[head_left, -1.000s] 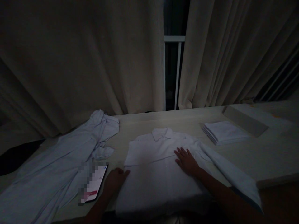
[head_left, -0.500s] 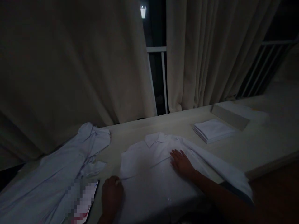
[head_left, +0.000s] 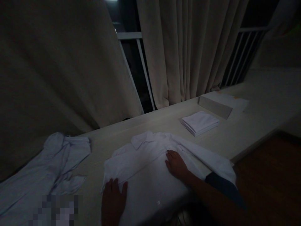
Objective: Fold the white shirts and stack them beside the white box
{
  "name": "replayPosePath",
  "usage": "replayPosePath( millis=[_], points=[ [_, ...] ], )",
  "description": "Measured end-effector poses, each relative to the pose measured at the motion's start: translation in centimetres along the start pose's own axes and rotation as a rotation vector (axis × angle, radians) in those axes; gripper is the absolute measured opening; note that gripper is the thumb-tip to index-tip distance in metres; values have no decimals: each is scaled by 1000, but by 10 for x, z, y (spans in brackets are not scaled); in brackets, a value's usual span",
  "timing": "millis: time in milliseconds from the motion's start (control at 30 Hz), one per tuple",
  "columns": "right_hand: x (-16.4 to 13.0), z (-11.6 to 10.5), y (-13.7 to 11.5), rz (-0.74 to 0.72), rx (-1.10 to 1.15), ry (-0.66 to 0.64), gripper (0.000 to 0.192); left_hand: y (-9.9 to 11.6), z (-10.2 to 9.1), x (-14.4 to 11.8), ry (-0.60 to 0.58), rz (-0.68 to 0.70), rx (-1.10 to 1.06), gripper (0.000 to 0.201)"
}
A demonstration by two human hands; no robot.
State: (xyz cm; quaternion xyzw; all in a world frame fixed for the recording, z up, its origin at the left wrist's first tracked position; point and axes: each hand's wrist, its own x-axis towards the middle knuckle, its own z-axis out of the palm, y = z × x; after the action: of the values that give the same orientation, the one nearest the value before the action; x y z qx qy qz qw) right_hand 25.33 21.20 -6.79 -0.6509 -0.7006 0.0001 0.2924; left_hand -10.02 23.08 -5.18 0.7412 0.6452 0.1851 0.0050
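A white collared shirt [head_left: 143,175] lies spread on the pale counter, its collar at the far end and one sleeve stretched out to the right. A seam or crease runs across it between my hands. My left hand [head_left: 114,196] rests on the shirt's left side, fingers spread. On the right part, my right hand [head_left: 177,164] lies with its palm down and fingers stretched out, touching the cloth. The shirt's near edge fades into shadow at the bottom.
Another white garment [head_left: 54,163] lies rumpled at the left, beside a pixelated patch. A folded white cloth stack [head_left: 199,122] and a whitish box [head_left: 215,105] are at the back right. Curtains [head_left: 174,53] hang behind the counter [head_left: 162,116], whose front edge is at the right.
My left hand has gone from closed at the shirt's left edge to spread flat on the cloth. My right hand stays on the shirt. The view has swung to the right.
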Motion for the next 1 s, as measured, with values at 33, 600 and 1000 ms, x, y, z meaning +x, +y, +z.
replayPosePath(
  millis=[33,600,1000],
  points=[
    [0,-1,1,-2,19,2,39,-2,2,2,-9,23,39,42],
    [24,-19,25,-11,39,-179,22,-15,27,8,-40,31,172,68],
    [41,-12,49,110,-74,-116,19,-24,27,2,-90,-3,155,67]
  ],
)
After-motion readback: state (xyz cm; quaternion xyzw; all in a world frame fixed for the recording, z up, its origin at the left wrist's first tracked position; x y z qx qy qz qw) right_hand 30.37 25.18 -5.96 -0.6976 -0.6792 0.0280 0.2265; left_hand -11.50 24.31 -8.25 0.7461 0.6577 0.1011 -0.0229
